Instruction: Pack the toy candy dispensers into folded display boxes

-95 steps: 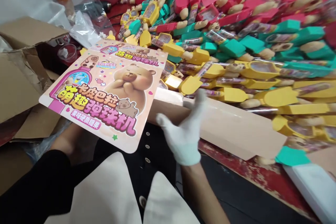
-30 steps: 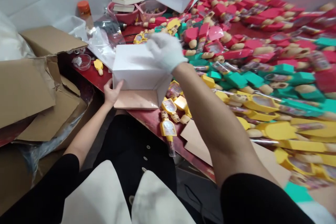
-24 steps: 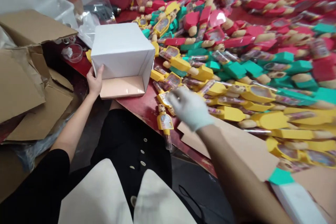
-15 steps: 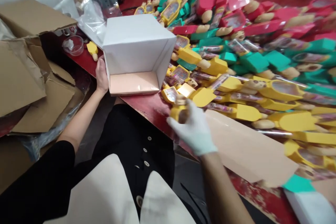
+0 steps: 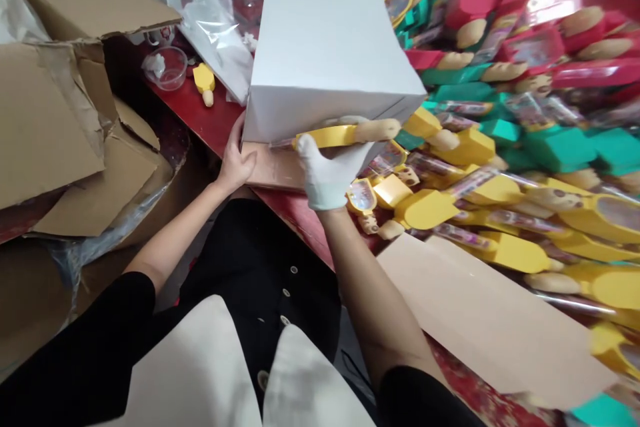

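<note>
A white box (image 5: 330, 40) lies on its side on the red table, its open side facing me and a pinkish-tan inner face at the bottom. My bare left hand (image 5: 237, 159) grips the box's lower left edge. In my gloved right hand (image 5: 333, 170) is a yellow toy (image 5: 333, 137) with a tan rounded end, held across the box's opening. Plastic-wrapped yellow toys (image 5: 430, 207) lie just right of the box.
Green toys (image 5: 545, 140) and red toys (image 5: 475, 7) are heaped at the right and back. A tan cardboard sheet (image 5: 490, 313) lies along the table edge. Torn cartons (image 5: 45, 120) stand at left, near a clear plastic cup (image 5: 170, 70) and a small yellow piece (image 5: 204, 80).
My right hand has moved up and left from the table edge to the box opening with the yellow toy. The left hand still holds the box, with its thumb now over the lower edge.
</note>
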{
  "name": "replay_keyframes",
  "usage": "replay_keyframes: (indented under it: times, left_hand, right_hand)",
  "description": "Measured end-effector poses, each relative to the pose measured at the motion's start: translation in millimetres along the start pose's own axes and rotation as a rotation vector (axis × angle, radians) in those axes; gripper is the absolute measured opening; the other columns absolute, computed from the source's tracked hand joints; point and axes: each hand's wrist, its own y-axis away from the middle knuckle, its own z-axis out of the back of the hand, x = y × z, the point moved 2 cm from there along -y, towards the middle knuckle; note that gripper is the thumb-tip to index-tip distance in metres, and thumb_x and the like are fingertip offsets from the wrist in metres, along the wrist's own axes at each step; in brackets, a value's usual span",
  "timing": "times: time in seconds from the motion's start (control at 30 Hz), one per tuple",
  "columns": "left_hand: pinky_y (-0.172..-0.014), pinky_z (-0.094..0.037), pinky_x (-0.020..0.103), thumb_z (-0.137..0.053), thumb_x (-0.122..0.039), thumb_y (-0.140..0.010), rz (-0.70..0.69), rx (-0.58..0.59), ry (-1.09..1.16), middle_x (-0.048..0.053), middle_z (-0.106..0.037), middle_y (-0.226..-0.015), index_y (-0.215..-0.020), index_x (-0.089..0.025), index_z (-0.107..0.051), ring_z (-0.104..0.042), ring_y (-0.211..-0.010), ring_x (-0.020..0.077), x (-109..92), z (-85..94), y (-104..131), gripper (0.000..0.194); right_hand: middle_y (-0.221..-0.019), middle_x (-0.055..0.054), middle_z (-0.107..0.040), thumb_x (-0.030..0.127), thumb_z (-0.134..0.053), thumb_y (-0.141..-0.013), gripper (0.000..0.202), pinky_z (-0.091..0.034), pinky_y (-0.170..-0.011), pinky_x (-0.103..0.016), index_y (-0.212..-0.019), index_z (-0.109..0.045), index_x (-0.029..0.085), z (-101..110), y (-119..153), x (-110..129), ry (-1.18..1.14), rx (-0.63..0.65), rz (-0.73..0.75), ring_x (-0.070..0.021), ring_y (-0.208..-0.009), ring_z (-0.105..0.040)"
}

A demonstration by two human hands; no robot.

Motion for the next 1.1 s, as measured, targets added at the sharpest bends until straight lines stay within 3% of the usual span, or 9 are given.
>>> replay_keyframes:
  times: [0.13,0.23,0.37,0.6,0.83,0.93,1.0,1.1]
  left_hand:
    - [-0.131,-0.023,0.044,-0.062,-0.037,-0.088,-0.033,-0.005,-0.012,0.016,-0.036,-0.163,-0.155,-0.019,-0.021,-0.033,-0.155,0.0297,2.7,-3.5,2.1,0.081]
    - [-0.131,-0.025,0.043,-0.060,-0.039,-0.090,-0.083,-0.017,-0.007,0.015,-0.036,-0.163,-0.156,-0.021,-0.020,-0.033,-0.155,0.0292,1.7,-5.6,4.3,0.079]
    - [-0.129,-0.027,0.046,-0.058,-0.048,-0.092,-0.166,-0.017,0.026,0.015,-0.035,-0.162,-0.156,-0.022,-0.018,-0.034,-0.154,0.0307,1.5,-5.4,6.0,0.079]
    - [-0.130,-0.028,0.047,-0.058,-0.059,-0.093,-0.156,-0.001,0.007,0.015,-0.038,-0.160,-0.157,-0.022,-0.020,-0.037,-0.153,0.0316,0.2,-5.1,4.9,0.083]
    - [-0.127,-0.035,0.044,-0.064,-0.070,-0.086,-0.022,-0.098,0.036,0.017,-0.044,-0.158,-0.153,-0.020,-0.032,-0.044,-0.150,0.0314,0.8,2.0,-4.2,0.089]
    - [-0.126,-0.036,0.047,-0.071,-0.071,-0.079,-0.007,-0.129,-0.020,0.021,-0.046,-0.155,-0.151,-0.016,-0.035,-0.045,-0.148,0.0348,-4.1,11.9,-7.9,0.097]
    - [-0.127,-0.034,0.048,-0.075,-0.071,-0.075,-0.046,-0.132,-0.026,0.022,-0.043,-0.156,-0.155,-0.017,-0.029,-0.042,-0.150,0.0361,-17.6,18.7,-10.6,0.107]
    - [-0.129,-0.032,0.050,-0.070,-0.073,-0.079,-0.212,-0.184,0.076,0.016,-0.034,-0.163,-0.163,-0.025,-0.009,-0.038,-0.152,0.0353,-52.8,29.2,-22.3,0.115]
  right_hand:
    - [-0.120,-0.017,-0.057,0.066,-0.072,-0.071,0.085,-0.053,-0.102,-0.057,-0.132,-0.037,0.018,0.0,-1.7,-16.9,0.388,-0.006,-0.087,-0.0315,-0.115,-0.062]
    - [-0.130,-0.020,-0.054,0.064,-0.068,-0.075,0.094,-0.051,-0.102,-0.063,-0.147,-0.028,0.017,-3.5,-7.0,-12.6,0.632,0.154,-0.143,-0.0380,-0.126,-0.058]
    - [-0.142,-0.024,-0.044,0.064,-0.061,-0.082,0.089,-0.047,-0.106,-0.066,-0.149,-0.031,0.015,-17.4,-7.7,2.5,0.821,0.316,-0.061,-0.0436,-0.138,-0.047]
    - [-0.138,-0.023,-0.042,0.058,-0.048,-0.092,0.074,-0.052,-0.101,-0.060,-0.149,-0.033,0.013,-22.1,-1.2,2.9,0.940,0.339,-0.028,-0.0437,-0.139,-0.043]
    - [-0.143,-0.020,-0.045,0.045,-0.054,-0.093,0.066,-0.050,-0.108,-0.052,-0.150,-0.038,0.016,-60.1,20.0,-13.1,0.893,0.478,0.061,-0.0348,-0.132,-0.048]
    - [-0.149,-0.019,-0.041,0.037,-0.050,-0.094,0.063,-0.043,-0.117,-0.047,-0.152,-0.036,0.016,-28.5,21.7,-3.2,0.861,0.380,0.180,-0.0303,-0.139,-0.043]
    - [-0.148,-0.018,-0.041,0.033,-0.044,-0.096,0.058,-0.039,-0.120,-0.047,-0.151,-0.037,0.016,21.7,0.2,2.7,0.839,0.197,0.264,-0.0278,-0.142,-0.041]
    - [-0.134,-0.018,-0.052,0.028,-0.041,-0.094,0.050,-0.039,-0.117,-0.052,-0.142,-0.045,0.014,116.7,-79.0,-3.1,0.916,0.017,0.242,-0.0280,-0.132,-0.049]
